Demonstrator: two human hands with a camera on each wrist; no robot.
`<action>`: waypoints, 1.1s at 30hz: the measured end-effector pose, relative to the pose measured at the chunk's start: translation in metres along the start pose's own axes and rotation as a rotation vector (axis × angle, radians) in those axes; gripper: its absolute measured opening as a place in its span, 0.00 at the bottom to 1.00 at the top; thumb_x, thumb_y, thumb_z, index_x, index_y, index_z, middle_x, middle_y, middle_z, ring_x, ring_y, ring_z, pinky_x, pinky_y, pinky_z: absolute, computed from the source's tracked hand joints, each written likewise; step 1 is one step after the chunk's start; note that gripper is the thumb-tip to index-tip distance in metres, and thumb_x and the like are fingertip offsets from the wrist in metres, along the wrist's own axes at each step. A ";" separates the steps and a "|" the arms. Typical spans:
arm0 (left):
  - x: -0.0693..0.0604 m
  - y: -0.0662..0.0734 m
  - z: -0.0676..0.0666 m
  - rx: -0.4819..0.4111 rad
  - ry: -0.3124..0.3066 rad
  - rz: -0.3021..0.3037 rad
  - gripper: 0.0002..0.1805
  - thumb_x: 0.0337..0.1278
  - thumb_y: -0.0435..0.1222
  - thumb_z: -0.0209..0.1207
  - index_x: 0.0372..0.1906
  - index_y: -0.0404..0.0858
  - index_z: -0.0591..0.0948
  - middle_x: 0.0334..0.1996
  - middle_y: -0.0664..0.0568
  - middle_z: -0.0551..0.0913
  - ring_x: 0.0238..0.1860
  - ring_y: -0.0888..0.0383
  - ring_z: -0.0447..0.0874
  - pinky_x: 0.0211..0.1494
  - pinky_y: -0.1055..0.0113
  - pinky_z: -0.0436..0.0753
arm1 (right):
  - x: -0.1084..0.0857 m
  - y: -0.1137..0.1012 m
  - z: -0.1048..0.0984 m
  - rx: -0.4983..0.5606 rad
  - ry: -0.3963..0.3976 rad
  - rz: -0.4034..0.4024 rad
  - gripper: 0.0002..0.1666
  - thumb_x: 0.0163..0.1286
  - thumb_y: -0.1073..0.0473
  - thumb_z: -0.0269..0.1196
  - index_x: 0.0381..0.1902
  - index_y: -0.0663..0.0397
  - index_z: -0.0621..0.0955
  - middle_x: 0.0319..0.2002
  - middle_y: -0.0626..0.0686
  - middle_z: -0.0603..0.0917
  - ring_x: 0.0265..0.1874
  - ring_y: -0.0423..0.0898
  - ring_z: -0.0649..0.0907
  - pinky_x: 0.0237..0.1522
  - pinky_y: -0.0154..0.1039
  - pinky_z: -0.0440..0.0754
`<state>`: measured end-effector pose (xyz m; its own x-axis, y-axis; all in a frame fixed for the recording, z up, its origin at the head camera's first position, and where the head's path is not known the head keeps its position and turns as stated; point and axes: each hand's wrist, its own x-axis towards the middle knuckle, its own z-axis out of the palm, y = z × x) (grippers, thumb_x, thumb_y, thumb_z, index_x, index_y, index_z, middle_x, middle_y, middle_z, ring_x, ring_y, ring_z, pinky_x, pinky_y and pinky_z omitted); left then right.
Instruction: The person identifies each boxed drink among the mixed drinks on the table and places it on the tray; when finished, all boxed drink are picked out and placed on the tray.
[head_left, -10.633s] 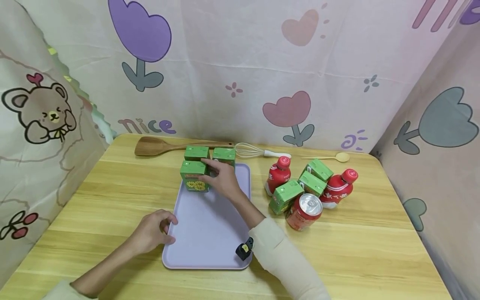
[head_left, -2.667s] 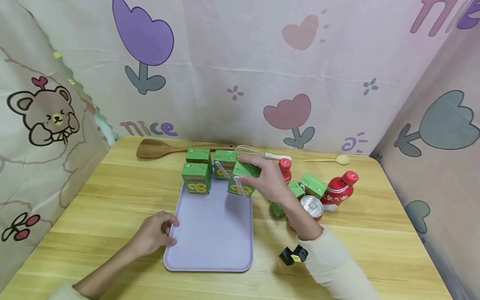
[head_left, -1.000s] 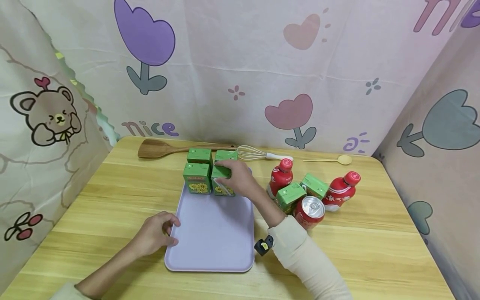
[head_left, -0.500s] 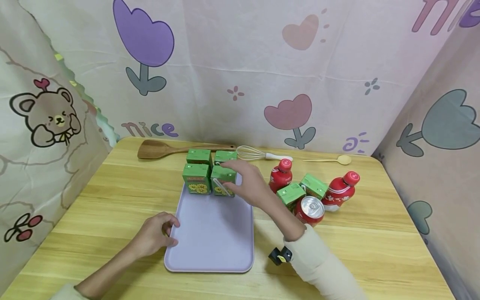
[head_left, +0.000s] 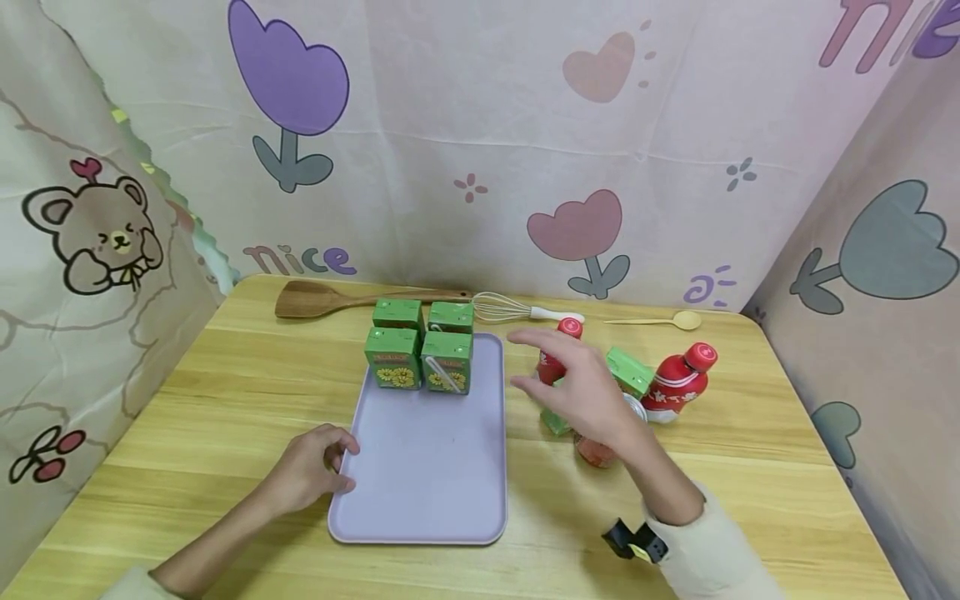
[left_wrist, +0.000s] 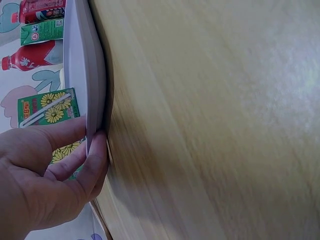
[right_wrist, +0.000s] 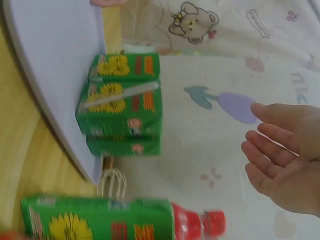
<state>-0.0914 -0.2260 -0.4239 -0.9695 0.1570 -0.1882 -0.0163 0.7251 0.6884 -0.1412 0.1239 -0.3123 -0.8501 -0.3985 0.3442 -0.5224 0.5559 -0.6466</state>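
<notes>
The left grip (head_left: 300, 468) pinches the near-left rim of the lilac tray (head_left: 420, 479), thumb on top, fingers underneath. The right grip (head_left: 577, 385) is released and holds nothing, thumb and fingertips well parted, in the air right of the tray. Four green cartons (head_left: 394, 358) stand at the tray's far end, ahead of the left grip and left of the right one; a straw (right_wrist: 120, 95) slants across one. Their fronts bear yellow flowers and orange characters too small to read; white characters mark the red bottle (head_left: 677, 385) right of the right grip. "nice" reads on the curtain (head_left: 450, 100) beyond. In the head view the right grip partly hides a can (head_left: 597, 452), another bottle (head_left: 570, 327) and a carton on the worktop (head_left: 187, 417).
</notes>
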 end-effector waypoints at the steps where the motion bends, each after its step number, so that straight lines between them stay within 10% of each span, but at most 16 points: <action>1: 0.000 0.000 0.000 0.002 0.000 0.000 0.20 0.30 0.24 0.72 0.37 0.36 0.79 0.29 0.51 0.73 0.30 0.59 0.70 0.27 0.74 0.73 | -0.003 0.002 -0.005 0.000 0.005 0.005 0.28 0.56 0.60 0.70 0.57 0.50 0.78 0.56 0.48 0.81 0.59 0.45 0.78 0.60 0.44 0.76; 14: 0.000 0.001 0.000 0.000 -0.003 -0.004 0.20 0.31 0.24 0.71 0.37 0.36 0.79 0.29 0.51 0.73 0.30 0.59 0.70 0.27 0.74 0.73 | -0.032 0.062 -0.053 -0.055 0.088 0.173 0.26 0.57 0.63 0.69 0.56 0.52 0.78 0.55 0.56 0.81 0.57 0.59 0.77 0.60 0.58 0.72; 33: 0.000 0.000 0.000 0.002 0.003 -0.008 0.20 0.32 0.24 0.71 0.37 0.36 0.79 0.29 0.51 0.73 0.30 0.59 0.70 0.27 0.74 0.73 | -0.038 0.108 -0.057 -0.034 -0.071 0.376 0.28 0.60 0.64 0.66 0.59 0.62 0.74 0.57 0.65 0.78 0.59 0.63 0.76 0.60 0.59 0.71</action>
<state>-0.0909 -0.2257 -0.4239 -0.9700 0.1495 -0.1919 -0.0234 0.7280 0.6852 -0.1687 0.2406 -0.3564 -0.9767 -0.2113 0.0381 -0.1778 0.6962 -0.6955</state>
